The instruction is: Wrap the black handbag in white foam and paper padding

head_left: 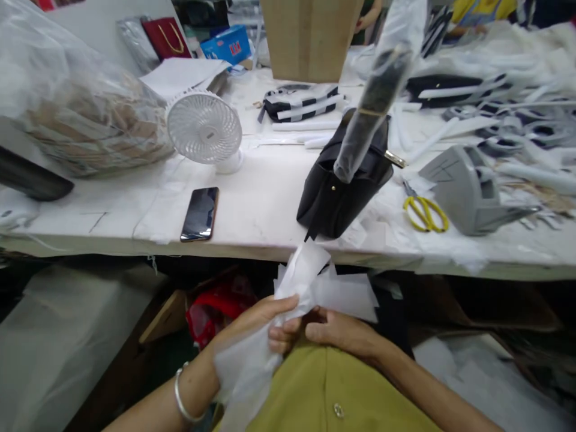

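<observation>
White tissue paper (310, 267) is bunched up close to my body, below the table's front edge. My left hand (279, 318) is closed around it, thumb on top, and a loose sheet trails over the wrist. From the right, my right hand (328, 329) meets the paper with curled fingers; its fingertips are partly hidden. A dark strap runs from the paper up to a black leather handbag (330, 198) on the table edge. Out of the bag's top stands a plastic-wrapped handle (375, 108), tilted to the right.
A phone (200, 214) and a white fan (206, 129) are left of the bag. Yellow-handled scissors (425, 213) and a grey tape dispenser (465, 192) stand right. A cardboard box (310, 39) is behind; wrapped straps (517, 126) crowd the far right.
</observation>
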### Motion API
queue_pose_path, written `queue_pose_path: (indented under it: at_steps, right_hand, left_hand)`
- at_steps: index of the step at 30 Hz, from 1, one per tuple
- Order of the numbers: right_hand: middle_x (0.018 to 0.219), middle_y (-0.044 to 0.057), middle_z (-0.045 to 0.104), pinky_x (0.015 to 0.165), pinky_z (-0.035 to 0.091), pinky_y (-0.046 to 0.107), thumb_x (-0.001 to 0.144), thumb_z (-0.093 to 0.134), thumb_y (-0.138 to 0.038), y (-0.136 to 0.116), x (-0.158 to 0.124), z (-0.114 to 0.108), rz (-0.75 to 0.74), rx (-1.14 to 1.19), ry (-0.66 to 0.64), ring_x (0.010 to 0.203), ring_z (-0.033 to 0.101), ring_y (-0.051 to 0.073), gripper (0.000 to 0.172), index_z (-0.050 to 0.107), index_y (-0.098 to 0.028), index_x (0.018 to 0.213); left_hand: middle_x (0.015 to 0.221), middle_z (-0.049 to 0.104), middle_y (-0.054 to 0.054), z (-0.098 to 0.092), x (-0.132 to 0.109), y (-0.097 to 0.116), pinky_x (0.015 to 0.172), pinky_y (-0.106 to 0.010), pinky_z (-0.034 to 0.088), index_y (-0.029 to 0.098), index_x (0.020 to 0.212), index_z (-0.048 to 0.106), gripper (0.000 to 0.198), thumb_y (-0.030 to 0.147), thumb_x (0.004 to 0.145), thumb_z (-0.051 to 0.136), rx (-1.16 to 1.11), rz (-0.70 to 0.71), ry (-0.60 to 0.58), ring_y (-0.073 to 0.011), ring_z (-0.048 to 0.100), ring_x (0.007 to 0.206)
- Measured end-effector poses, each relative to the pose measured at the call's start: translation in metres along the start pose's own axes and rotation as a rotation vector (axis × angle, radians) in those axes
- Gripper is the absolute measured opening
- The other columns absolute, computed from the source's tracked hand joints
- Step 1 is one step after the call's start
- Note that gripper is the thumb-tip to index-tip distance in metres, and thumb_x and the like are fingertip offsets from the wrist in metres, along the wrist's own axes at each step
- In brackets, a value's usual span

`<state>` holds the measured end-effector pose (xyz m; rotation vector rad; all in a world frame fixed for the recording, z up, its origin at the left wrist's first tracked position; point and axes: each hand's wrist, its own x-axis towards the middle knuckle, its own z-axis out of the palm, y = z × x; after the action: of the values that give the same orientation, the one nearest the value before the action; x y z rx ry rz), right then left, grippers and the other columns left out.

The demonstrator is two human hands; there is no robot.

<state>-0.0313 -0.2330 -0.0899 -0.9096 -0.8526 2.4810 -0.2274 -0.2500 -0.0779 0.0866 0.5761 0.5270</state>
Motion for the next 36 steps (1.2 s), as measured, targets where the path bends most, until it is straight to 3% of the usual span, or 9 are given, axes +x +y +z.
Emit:
queue_pose_path:
  at_steps: [3, 8, 13, 16, 21, 24, 28, 31, 36]
  right_hand:
    - [0.09, 0.009, 0.076, 0.097, 0.049, 0.047, 0.069, 0.085, -0.041, 0.009, 0.002, -0.004, 0.139, 0.204, -0.018, 0.091, 0.072, 0.026, 0.04, 0.073, -0.013, 0.095]
    - [0.056, 0.001, 0.065, 0.087, 0.054, 0.048, 0.07, 0.082, -0.048, 0.022, 0.009, -0.03, -0.014, 0.455, 0.251, 0.074, 0.07, 0.026, 0.036, 0.068, -0.016, 0.077]
    - [0.088, 0.002, 0.076, 0.085, 0.055, 0.039, 0.061, 0.089, -0.028, 0.023, 0.001, -0.064, -0.321, 0.465, 0.588, 0.086, 0.07, 0.023, 0.037, 0.069, -0.019, 0.091]
    - [0.086, 0.003, 0.076, 0.083, 0.055, 0.038, 0.059, 0.089, -0.028, 0.029, -0.009, -0.074, -0.414, 0.372, 0.704, 0.082, 0.07, 0.024, 0.041, 0.07, -0.017, 0.093]
    - [0.076, 0.003, 0.073, 0.067, 0.055, 0.037, 0.068, 0.082, -0.035, 0.035, -0.025, -0.076, -0.437, 0.188, 0.744, 0.066, 0.066, 0.022, 0.036, 0.069, -0.015, 0.094]
    - [0.094, 0.007, 0.075, 0.078, 0.055, 0.039, 0.068, 0.083, -0.043, 0.022, -0.036, -0.081, -0.527, 0.169, 0.719, 0.083, 0.068, 0.025, 0.048, 0.067, -0.017, 0.106]
    - [0.134, 0.008, 0.062, 0.093, 0.051, 0.044, 0.076, 0.072, -0.061, -0.008, -0.051, -0.089, -0.661, 0.3, 0.696, 0.116, 0.061, 0.028, 0.07, 0.052, -0.029, 0.135]
    - [0.137, 0.008, 0.06, 0.095, 0.051, 0.046, 0.083, 0.056, -0.071, -0.021, -0.054, -0.092, -0.653, 0.354, 0.705, 0.12, 0.058, 0.029, 0.068, 0.05, -0.03, 0.138]
    - [0.131, 0.009, 0.064, 0.101, 0.046, 0.042, 0.087, 0.056, -0.064, -0.023, -0.052, -0.098, -0.662, 0.212, 0.798, 0.122, 0.057, 0.028, 0.059, 0.059, -0.025, 0.131]
  left_hand:
    - [0.052, 0.038, 0.006, 0.003, 0.016, -0.01, 0.042, -0.016, 0.024, 0.011, 0.073, 0.06, 0.026, 0.033, 0.08, 0.072, 0.116, -0.012, 0.072, -0.0023, 0.026, 0.042]
    - [0.055, 0.053, 0.0, -0.002, 0.047, -0.007, 0.051, -0.02, 0.037, 0.01, 0.074, 0.066, 0.033, 0.042, 0.076, 0.071, 0.496, -0.098, 0.094, -0.0083, 0.049, 0.049]
    - [0.072, 0.067, -0.006, -0.018, 0.088, 0.004, 0.063, -0.025, 0.046, 0.012, 0.078, 0.071, 0.048, 0.057, 0.062, 0.076, 0.887, -0.122, 0.061, -0.0153, 0.061, 0.065]
    - [0.075, 0.067, -0.002, -0.018, 0.106, 0.011, 0.063, -0.025, 0.044, 0.015, 0.083, 0.071, 0.047, 0.05, 0.056, 0.085, 1.017, -0.168, 0.073, -0.0159, 0.059, 0.069]
    - [0.083, 0.071, -0.003, -0.003, 0.124, 0.017, 0.08, -0.031, 0.049, 0.016, 0.095, 0.073, 0.05, 0.054, 0.064, 0.082, 0.947, -0.214, -0.127, -0.0206, 0.064, 0.081]
    - [0.083, 0.072, -0.006, 0.005, 0.129, 0.019, 0.086, -0.034, 0.05, 0.013, 0.091, 0.074, 0.049, 0.056, 0.068, 0.079, 0.917, -0.185, -0.246, -0.0208, 0.066, 0.079]
    - [0.086, 0.073, -0.007, 0.01, 0.131, 0.022, 0.076, -0.03, 0.052, 0.013, 0.094, 0.072, 0.049, 0.053, 0.068, 0.081, 0.887, -0.189, -0.236, -0.0164, 0.066, 0.072]
    - [0.085, 0.072, -0.006, 0.014, 0.135, 0.023, 0.071, -0.026, 0.052, 0.013, 0.094, 0.072, 0.048, 0.05, 0.065, 0.084, 0.864, -0.226, -0.237, -0.0147, 0.066, 0.073]
    - [0.084, 0.071, -0.005, 0.024, 0.142, 0.023, 0.064, -0.024, 0.05, 0.013, 0.087, 0.074, 0.042, 0.047, 0.065, 0.084, 0.855, -0.253, -0.231, -0.0132, 0.063, 0.07]
